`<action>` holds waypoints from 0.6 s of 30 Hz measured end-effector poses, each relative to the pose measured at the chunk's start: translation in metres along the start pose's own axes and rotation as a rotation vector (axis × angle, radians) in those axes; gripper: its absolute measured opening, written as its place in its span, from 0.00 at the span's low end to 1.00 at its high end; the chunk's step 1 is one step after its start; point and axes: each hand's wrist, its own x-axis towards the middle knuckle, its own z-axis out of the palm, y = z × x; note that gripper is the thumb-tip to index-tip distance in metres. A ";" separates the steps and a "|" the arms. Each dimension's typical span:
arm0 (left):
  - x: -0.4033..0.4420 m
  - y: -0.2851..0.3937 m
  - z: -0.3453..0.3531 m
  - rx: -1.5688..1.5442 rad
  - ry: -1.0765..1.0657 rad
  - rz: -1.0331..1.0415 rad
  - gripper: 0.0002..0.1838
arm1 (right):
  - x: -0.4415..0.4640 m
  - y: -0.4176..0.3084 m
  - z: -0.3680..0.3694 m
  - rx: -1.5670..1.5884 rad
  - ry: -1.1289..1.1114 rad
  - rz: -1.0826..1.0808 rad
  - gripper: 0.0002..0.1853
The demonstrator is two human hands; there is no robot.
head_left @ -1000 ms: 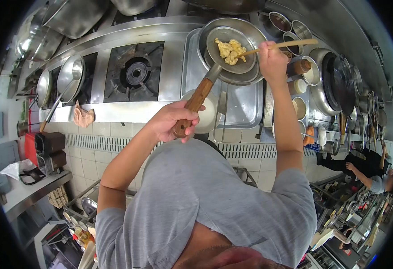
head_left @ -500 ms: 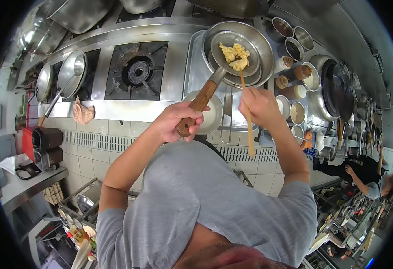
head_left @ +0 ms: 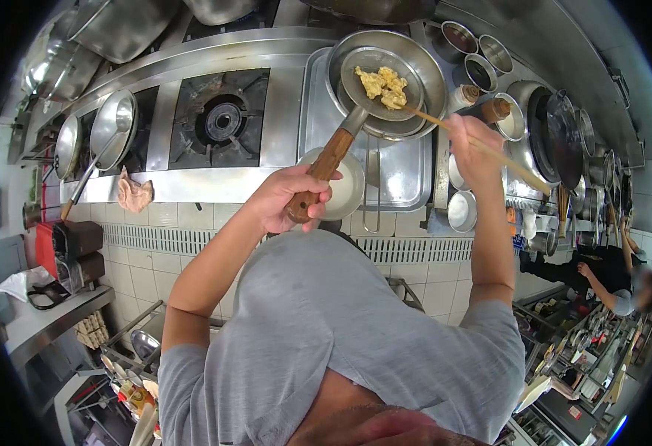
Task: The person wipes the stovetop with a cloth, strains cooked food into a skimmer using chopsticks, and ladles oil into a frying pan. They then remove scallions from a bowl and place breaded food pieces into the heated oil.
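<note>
My left hand (head_left: 292, 199) is wrapped around the wooden handle of a frying pan (head_left: 428, 67), which is over a metal tray (head_left: 419, 182). Pieces of scrambled egg (head_left: 382, 85) lie in the middle of the pan. In my right hand (head_left: 478, 152) is a pair of long wooden chopsticks (head_left: 515, 167), gripped in closed fingers. Their tips reach the pan beside the egg. A pale bowl (head_left: 350, 186) sits under the handle, partly hidden by it. Wire handles (head_left: 371, 212) stick out from below the pan; what they belong to is mostly covered.
Left of the tray is a gas burner (head_left: 223, 120), with a ladle in a wok (head_left: 114, 130) beyond it. Sauce pots (head_left: 456, 39) and squeeze bottles (head_left: 495, 111) stand right of the pan. A crumpled cloth (head_left: 134, 191) hangs at the stove edge. Another person (head_left: 608, 279) is at far right.
My right hand has moved right and slightly up, and the chopsticks have swung from nearly upright to a slant. The egg sits a little more to the left; my left hand keeps the handle.
</note>
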 end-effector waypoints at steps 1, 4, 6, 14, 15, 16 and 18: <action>0.000 0.000 0.000 0.000 0.002 0.000 0.26 | 0.004 -0.001 0.006 0.009 -0.018 -0.046 0.17; 0.000 -0.001 0.001 -0.001 0.007 0.002 0.26 | 0.015 0.006 0.015 -0.049 -0.075 -0.132 0.17; -0.001 -0.001 0.002 -0.003 0.010 0.000 0.26 | 0.023 0.010 0.019 -0.098 -0.114 -0.163 0.17; -0.001 -0.001 0.003 0.037 0.019 -0.008 0.26 | 0.029 0.049 0.060 -0.097 -0.241 -0.277 0.16; -0.002 -0.001 0.004 0.045 0.029 -0.013 0.26 | 0.029 0.051 0.064 -0.101 -0.291 -0.263 0.15; -0.001 -0.001 0.005 0.043 0.029 -0.015 0.26 | 0.028 0.052 0.064 -0.112 -0.287 -0.276 0.15; -0.001 -0.001 0.006 0.041 0.030 -0.020 0.26 | 0.027 0.051 0.065 -0.135 -0.275 -0.301 0.14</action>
